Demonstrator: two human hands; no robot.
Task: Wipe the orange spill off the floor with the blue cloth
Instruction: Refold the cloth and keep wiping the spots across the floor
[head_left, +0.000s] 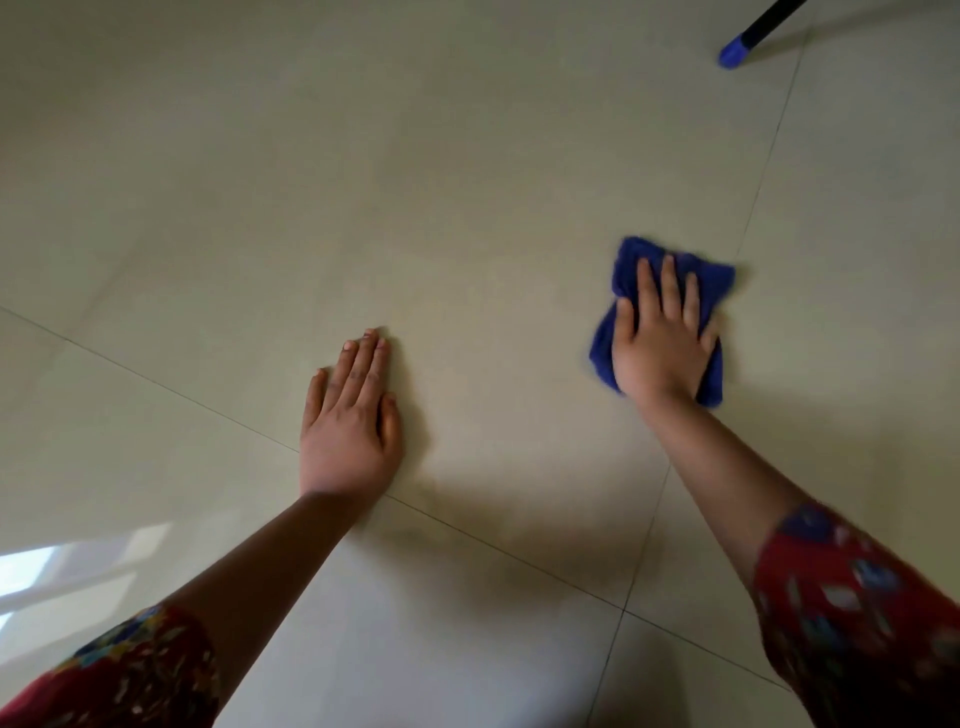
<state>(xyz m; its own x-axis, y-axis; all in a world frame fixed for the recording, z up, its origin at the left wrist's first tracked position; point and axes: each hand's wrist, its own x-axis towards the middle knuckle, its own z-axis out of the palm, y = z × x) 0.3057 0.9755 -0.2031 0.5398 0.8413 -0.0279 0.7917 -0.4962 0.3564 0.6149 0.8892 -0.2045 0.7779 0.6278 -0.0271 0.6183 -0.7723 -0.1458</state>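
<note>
A crumpled blue cloth (631, 265) lies on the pale tiled floor (467, 182) at the right of the view. My right hand (662, 338) presses flat on top of it, fingers spread over the cloth. My left hand (353, 415) rests palm down on the bare floor to the left, holding nothing. No orange spill shows on the tiles; only a faint smeared patch sits between the hands.
A black pole with a blue tip (735, 52) touches the floor at the far right corner. Grout lines (519, 558) cross the floor near my arms. A bright window reflection (31, 571) lies at the lower left.
</note>
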